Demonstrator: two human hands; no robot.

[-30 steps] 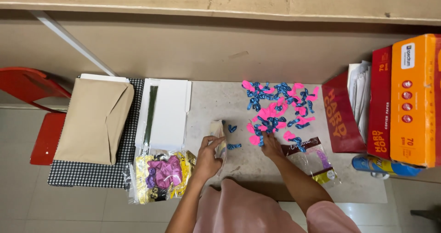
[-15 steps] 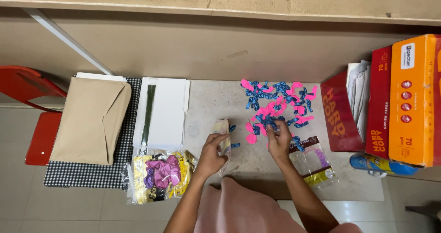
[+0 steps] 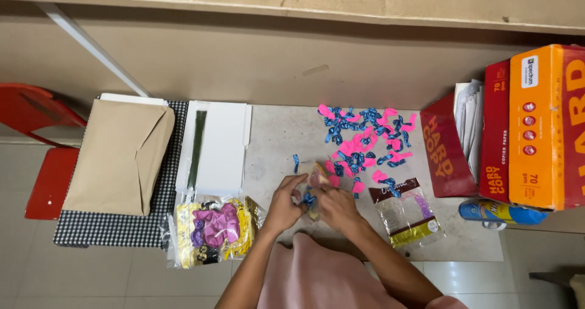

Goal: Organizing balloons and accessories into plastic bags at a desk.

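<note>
My left hand (image 3: pixel 284 205) and my right hand (image 3: pixel 337 208) meet over a small clear plastic bag (image 3: pixel 316 178) on the grey table top (image 3: pixel 274 138). Both hands grip the bag, and blue balloons (image 3: pixel 308 198) show between my fingers. One loose blue balloon (image 3: pixel 296 161) lies just left of the bag. A scattered pile of pink and blue balloons (image 3: pixel 364 137) spreads behind and to the right of my hands.
A clear packet (image 3: pixel 405 214) lies right of my hands, a bag of mixed balloons (image 3: pixel 213 230) to the left. Green wire stems (image 3: pixel 196 147) rest on white sheets (image 3: pixel 225 144). Also here: brown envelope (image 3: pixel 119 157), red chair (image 3: pixel 39 163), paper reams (image 3: pixel 536 126), spray can (image 3: pixel 499 211).
My right hand left the balloon pile and came left to join my left hand at the small bag. The bag now sits lifted between both hands.
</note>
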